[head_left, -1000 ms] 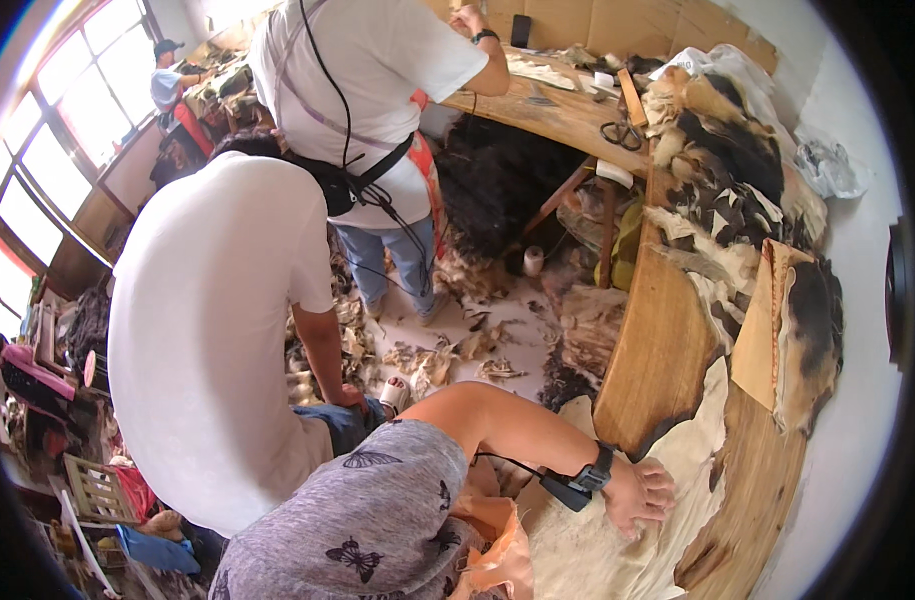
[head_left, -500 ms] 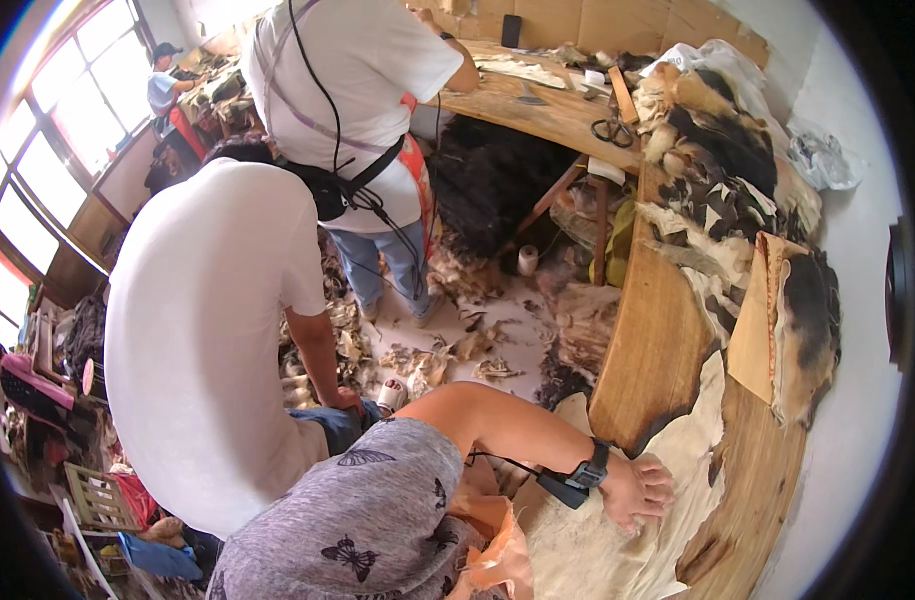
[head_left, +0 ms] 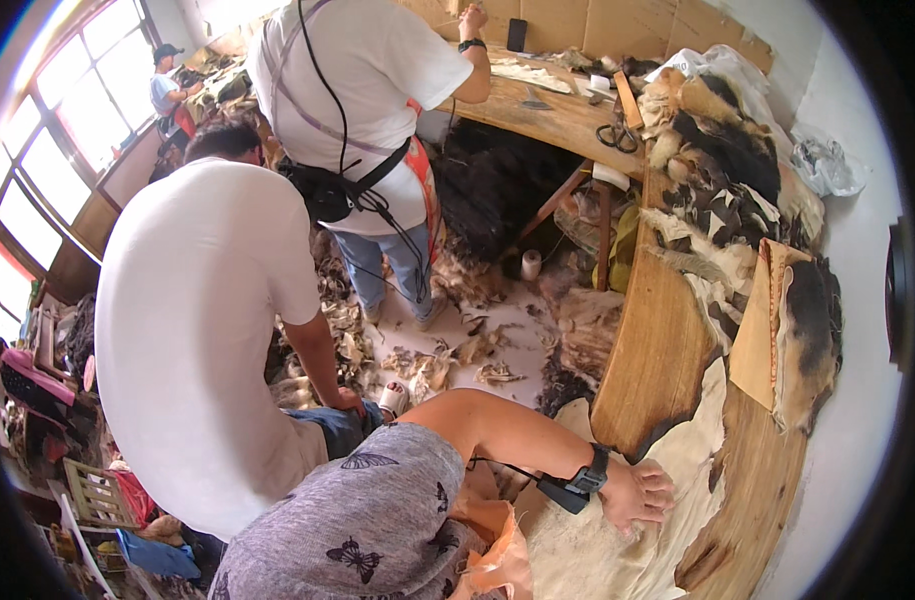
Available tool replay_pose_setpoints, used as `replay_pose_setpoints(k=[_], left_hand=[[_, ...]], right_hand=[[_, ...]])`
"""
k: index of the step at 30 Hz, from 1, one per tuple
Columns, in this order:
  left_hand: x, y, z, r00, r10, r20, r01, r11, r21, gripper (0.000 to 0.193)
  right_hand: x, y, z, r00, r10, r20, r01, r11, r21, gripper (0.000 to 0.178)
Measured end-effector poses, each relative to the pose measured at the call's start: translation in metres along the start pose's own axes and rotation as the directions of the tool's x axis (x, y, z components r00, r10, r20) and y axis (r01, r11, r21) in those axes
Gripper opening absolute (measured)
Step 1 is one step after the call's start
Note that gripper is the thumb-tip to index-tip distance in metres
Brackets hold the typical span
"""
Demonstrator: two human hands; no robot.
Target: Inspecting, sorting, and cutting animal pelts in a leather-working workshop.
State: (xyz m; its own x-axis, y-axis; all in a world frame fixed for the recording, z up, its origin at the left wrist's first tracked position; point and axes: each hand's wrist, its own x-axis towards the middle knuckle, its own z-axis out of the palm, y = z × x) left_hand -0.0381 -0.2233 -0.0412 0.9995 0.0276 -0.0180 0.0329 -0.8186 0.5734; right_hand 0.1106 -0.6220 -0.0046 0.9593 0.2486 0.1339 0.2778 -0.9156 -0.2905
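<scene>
My left hand [head_left: 637, 496] rests palm down on a pale cream hide [head_left: 697, 425] at the lower right. Its fingers are bent and slightly apart, and nothing shows held in them. What lies under the palm is hidden. On that wrist sits a dark watch [head_left: 589, 478], with a small black device [head_left: 562, 493] on a cable beside it. The hide spreads over a wooden table [head_left: 652, 350] and has a ragged edge. My right hand is outside the picture.
A seated person [head_left: 202, 330] in white is at the left, and another person [head_left: 347, 120] stands at the far bench. Fur pieces [head_left: 722, 140], scissors [head_left: 617, 136] and a folded fur-and-tan panel [head_left: 767, 330] lie on the tables. Fur scraps [head_left: 417, 368] litter the floor.
The seated person's head has come up into view. The standing person's right hand has risen above the bench. My left hand stays on the hide.
</scene>
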Motion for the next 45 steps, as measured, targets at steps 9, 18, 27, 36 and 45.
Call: replay_pose_setpoints(k=[9,18,27,36,45], left_hand=[[0.002,-0.004,-0.003,1.0,0.03,-0.009,-0.03,0.999,-0.022,0.073],[0.004,-0.009,0.003,0.998,0.049,-0.037,-0.049,0.999,-0.02,0.074],[0.014,-0.004,0.012,0.999,0.026,-0.024,-0.024,0.999,0.046,0.075],[0.003,-0.007,0.004,0.999,0.041,-0.034,-0.04,0.998,0.045,0.075],[0.005,-0.009,0.007,0.998,0.041,-0.057,-0.039,0.998,0.041,0.074]], right_hand=[[0.001,0.017,0.001,0.987,-0.148,-0.071,0.149,0.989,0.015,0.019],[-0.001,0.022,0.002,0.98,-0.19,-0.057,0.174,0.962,-0.21,0.017],[-0.006,-0.015,-0.001,0.996,0.063,0.063,-0.055,0.991,-0.119,0.015],[-0.013,-0.025,-0.006,0.999,0.038,-0.008,-0.038,0.999,-0.014,0.019],[-0.012,-0.028,-0.018,0.997,0.016,-0.069,-0.013,0.999,0.052,0.022]])
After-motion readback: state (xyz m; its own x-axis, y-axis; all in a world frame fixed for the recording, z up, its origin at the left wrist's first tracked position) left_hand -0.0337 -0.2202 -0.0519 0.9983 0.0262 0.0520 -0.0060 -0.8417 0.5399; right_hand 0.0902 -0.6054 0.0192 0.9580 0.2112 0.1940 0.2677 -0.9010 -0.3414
